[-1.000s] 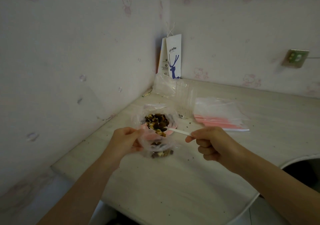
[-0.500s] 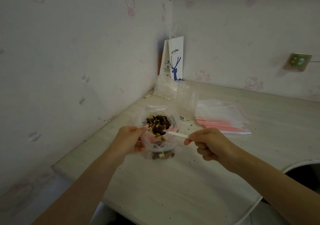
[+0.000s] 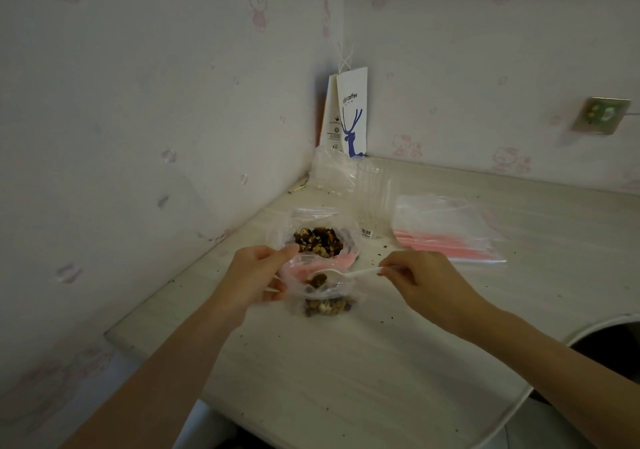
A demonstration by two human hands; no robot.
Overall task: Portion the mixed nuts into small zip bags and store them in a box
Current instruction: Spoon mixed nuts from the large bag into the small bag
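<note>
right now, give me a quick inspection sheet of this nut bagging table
surface: pale table, crumbs scattered
job's things: open bag of mixed nuts; small zip bag, part filled; white spoon loaded over its mouth; stack of empty zip bags; clear box
clutter: crumpled plastic and paper coffee bag in the corner
hands: left hand holds the small zip bag; right hand pinches the spoon handle
cables: thin lead at the wall socket
surroundings: patterned wallpaper on both walls
</note>
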